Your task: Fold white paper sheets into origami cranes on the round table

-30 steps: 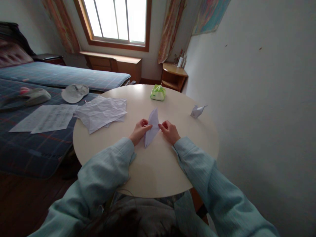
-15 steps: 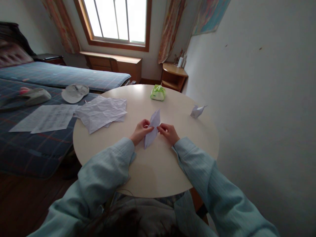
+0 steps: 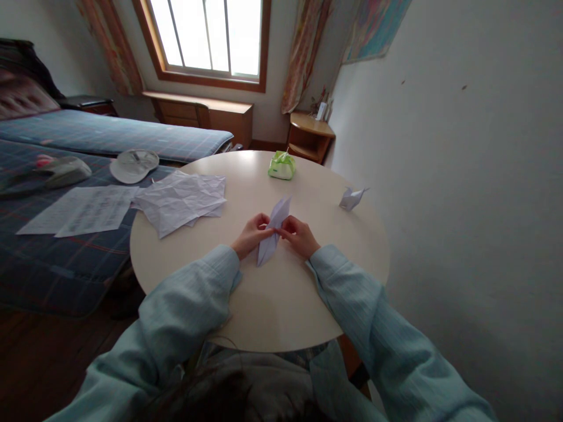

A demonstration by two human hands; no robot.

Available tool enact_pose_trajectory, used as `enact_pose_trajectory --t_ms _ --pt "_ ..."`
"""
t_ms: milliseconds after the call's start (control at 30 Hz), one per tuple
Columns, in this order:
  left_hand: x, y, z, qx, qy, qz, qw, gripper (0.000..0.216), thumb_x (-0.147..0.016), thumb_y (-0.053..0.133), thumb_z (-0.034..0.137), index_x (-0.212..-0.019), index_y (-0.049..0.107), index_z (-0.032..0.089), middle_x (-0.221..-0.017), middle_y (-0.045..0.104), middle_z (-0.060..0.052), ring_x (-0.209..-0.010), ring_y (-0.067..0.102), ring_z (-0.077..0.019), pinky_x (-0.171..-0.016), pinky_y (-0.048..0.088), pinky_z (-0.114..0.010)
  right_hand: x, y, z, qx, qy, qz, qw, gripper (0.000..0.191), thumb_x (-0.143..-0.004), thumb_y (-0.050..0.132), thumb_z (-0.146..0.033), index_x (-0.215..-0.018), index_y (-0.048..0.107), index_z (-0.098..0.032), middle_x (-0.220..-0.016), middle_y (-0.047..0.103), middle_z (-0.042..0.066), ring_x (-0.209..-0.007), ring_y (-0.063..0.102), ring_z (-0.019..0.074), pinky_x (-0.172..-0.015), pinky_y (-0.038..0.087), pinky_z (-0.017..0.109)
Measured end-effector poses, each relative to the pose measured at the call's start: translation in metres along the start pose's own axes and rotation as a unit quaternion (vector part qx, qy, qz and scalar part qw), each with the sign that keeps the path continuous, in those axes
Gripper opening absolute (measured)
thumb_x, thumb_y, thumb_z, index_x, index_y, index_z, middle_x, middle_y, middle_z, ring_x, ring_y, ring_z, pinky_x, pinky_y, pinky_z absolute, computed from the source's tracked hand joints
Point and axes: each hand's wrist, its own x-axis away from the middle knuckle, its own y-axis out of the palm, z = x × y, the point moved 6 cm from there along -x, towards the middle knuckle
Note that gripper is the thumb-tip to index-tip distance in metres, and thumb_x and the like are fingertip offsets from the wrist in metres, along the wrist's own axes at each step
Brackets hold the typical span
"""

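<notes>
A pale, long, pointed piece of folded paper (image 3: 267, 251) is held tilted over the middle of the round table, one tip away from me and one toward me. My left hand (image 3: 254, 233) pinches it at its middle from the left side. From the right, my right hand (image 3: 298, 234) grips the same middle part between thumb and fingers. The two thumbs nearly meet there, and the fingers partly cover the folds. Farther right on the table stands a finished-looking folded paper bird (image 3: 352, 198), apart from both hands.
The cream round table (image 3: 281, 316) carries creased paper sheets (image 3: 185, 196) at its left and a green tissue pack (image 3: 281, 166) at its far side. Printed sheets (image 3: 83, 208) and a white cap (image 3: 134, 165) lie on the bed beside it. A wall (image 3: 461, 205) rises at the right.
My right fingers have moved left, closer to the left thumb at the paper's middle. The paper's far part has tilted slightly to the right.
</notes>
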Motion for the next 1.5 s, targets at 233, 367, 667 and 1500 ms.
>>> enact_pose_trajectory --t_ms 233,367,667,1500 --pt "-0.001 0.000 0.000 0.009 0.009 0.000 1.000 0.030 -0.056 0.064 0.020 -0.072 0.040 0.016 -0.064 0.049 0.006 -0.057 0.050 -0.0058 -0.052 0.034 -0.016 -0.001 -0.003 -0.003 0.000 -0.034 0.014 0.999 0.020 -0.069 0.059 -0.036 -0.070 0.051 -0.018 -0.059 0.052 -0.002 -0.052 0.045 0.0084 -0.050 0.038 0.021" --pt "-0.002 0.001 0.001 0.005 0.020 -0.009 1.000 0.029 -0.056 0.063 0.019 -0.069 0.038 0.016 -0.062 0.048 0.006 -0.056 0.048 -0.0051 -0.051 0.034 -0.016 0.000 -0.003 -0.005 0.010 -0.052 0.012 0.999 0.010 -0.069 0.056 -0.027 -0.070 0.056 -0.017 -0.056 0.051 -0.003 -0.051 0.044 0.0079 -0.050 0.037 0.021" --pt "-0.005 0.000 -0.007 -0.081 0.043 -0.024 0.995 0.021 -0.060 0.059 0.018 -0.073 0.042 0.017 -0.061 0.048 0.006 -0.050 0.046 -0.0040 -0.045 0.030 -0.014 0.000 -0.003 -0.004 0.003 -0.044 0.014 0.999 0.013 -0.070 0.056 -0.027 -0.071 0.063 -0.015 -0.062 0.059 0.001 -0.054 0.049 0.0094 -0.054 0.041 0.023" --pt "-0.007 -0.004 -0.005 -0.022 0.042 -0.009 0.999 0.026 -0.061 0.065 0.030 -0.081 0.063 0.013 -0.070 0.064 -0.001 -0.063 0.056 -0.0108 -0.058 0.041 -0.021 -0.007 -0.005 0.020 -0.159 0.080 0.027 0.984 0.030 -0.059 0.064 -0.041 -0.072 0.052 -0.016 -0.063 0.054 -0.002 -0.058 0.050 0.0095 -0.053 0.039 0.023"
